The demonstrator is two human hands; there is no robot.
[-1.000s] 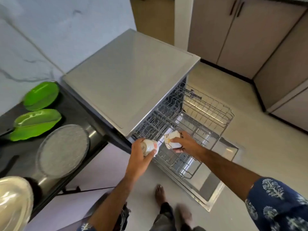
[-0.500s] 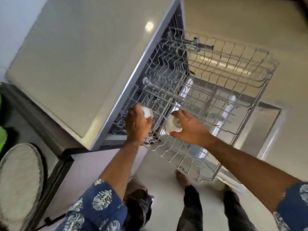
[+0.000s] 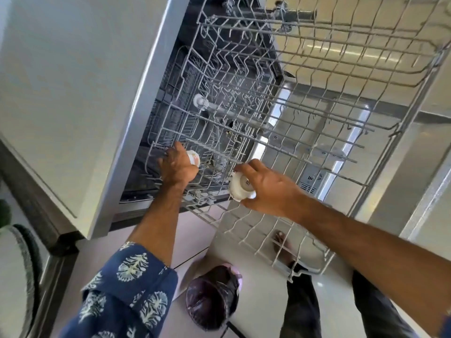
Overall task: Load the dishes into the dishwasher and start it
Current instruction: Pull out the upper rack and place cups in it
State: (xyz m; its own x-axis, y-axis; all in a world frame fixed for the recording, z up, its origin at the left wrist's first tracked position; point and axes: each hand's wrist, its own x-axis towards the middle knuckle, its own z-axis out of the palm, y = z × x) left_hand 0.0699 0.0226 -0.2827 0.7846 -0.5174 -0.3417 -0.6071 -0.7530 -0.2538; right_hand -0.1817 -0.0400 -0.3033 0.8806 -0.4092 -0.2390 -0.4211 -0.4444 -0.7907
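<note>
The dishwasher [image 3: 73, 93] stands open with its grey wire upper rack [image 3: 317, 123] pulled out over the lowered door [image 3: 402, 181]. My left hand [image 3: 177, 165] grips a small white cup [image 3: 194, 157] low at the rack's near left corner, by the machine's opening. My right hand [image 3: 266, 187] holds a second white cup [image 3: 240, 187] upside down, its base up, just above the rack's near edge. A lower rack [image 3: 185, 93] shows inside the dark tub.
A grey round plate [image 3: 14, 276] lies on the dark counter at the lower left edge. My feet and dark trousers [image 3: 302, 301] are on the pale floor under the rack. A dark rounded object [image 3: 212, 296] hangs below my chest.
The view has dropped closer to the rack. Both hands have moved forward and down into the rack's near corner, each still holding its cup.
</note>
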